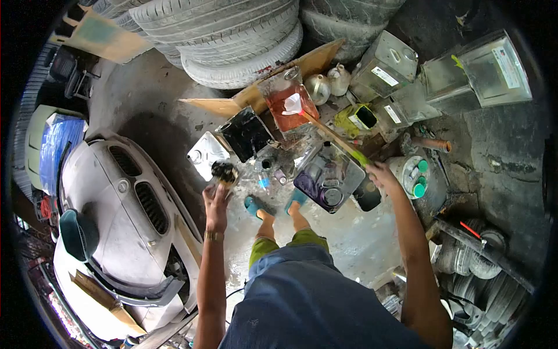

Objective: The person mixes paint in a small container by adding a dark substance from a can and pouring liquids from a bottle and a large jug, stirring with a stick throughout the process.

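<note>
My right hand point(381, 176) is closed around the yellow-green end of a long wooden-handled tool point(334, 135). Its red neck and white head reach over an open square tin with a reddish-brown inside point(285, 119). On the left, my left hand point(217, 198) grips a small dark object with a yellowish side point(224, 172), blurred and too unclear to name. Just beyond that hand stand a white square can point(207, 155) and an open black-lined tin point(246, 135). A tray with purple-stained contents point(328, 180) lies between my feet and my right hand.
Stacked tires point(226, 41) rise at the back. A car front with a grille point(125, 192) lies left. Metal cans point(386, 64), a yellow container point(356, 119) and a white bucket with green lids point(411, 174) stand right. A bottle with a blue label point(263, 181) is near my feet.
</note>
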{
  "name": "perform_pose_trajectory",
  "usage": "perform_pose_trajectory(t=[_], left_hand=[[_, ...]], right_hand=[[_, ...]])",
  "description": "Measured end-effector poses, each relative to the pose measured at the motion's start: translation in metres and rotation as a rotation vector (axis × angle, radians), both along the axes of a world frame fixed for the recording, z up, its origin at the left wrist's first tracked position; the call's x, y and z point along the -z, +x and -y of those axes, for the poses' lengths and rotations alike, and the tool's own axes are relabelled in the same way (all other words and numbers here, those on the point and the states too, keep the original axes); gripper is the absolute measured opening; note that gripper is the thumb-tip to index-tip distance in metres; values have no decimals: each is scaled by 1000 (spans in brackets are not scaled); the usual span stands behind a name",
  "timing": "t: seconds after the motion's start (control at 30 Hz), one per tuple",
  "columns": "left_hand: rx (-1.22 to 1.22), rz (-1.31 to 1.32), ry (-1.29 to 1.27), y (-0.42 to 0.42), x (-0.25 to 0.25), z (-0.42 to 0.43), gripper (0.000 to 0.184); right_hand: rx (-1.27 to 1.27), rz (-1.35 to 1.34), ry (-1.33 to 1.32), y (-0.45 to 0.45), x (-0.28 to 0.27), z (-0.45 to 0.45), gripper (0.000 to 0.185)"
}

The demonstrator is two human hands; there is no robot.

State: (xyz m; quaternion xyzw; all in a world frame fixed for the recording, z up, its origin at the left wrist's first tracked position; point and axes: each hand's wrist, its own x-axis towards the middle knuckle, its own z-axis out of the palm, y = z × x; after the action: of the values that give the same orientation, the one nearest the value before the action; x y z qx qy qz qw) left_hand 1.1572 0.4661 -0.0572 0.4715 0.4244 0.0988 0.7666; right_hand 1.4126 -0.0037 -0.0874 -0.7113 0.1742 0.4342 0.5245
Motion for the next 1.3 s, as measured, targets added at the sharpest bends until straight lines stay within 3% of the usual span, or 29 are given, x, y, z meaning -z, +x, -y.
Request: perform_pose_trajectory(t=[0.1,0.37,0.53,0.7,0.8,0.9,0.93,1.17,1.23,1.3], left_hand=[[-33,-42,-22,48,31,0,67],[25,-189,-37,146,110,6,85],[136,-198,-49,198,113,8,88],[244,-189,8,247,121,6,91],[314,-176,-11,273,117,5,77],[344,-149,1,296,94,4,74],[386,-105,9,302,89,0,83],[491,-122,30,332,89,-7,76],[469,-163,48,339,90,-4,79],[494,-124,128,340,78,1,79]], right_hand=[[27,-18,18,-29,-27,28,21],[54,-20,-109,-84,-84,88,25],[135,29,-72,-115,-120,130,24],[184,48,-113,-122,-190,149,29],[151,86,-57,-120,-218,154,31],[219,171,-71,-119,-231,153,25],[211,142,-96,-117,-237,153,23],[202,246,-153,-116,-243,150,23],[224,267,-333,-121,-243,152,25],[230,384,-268,-126,-236,160,27]])
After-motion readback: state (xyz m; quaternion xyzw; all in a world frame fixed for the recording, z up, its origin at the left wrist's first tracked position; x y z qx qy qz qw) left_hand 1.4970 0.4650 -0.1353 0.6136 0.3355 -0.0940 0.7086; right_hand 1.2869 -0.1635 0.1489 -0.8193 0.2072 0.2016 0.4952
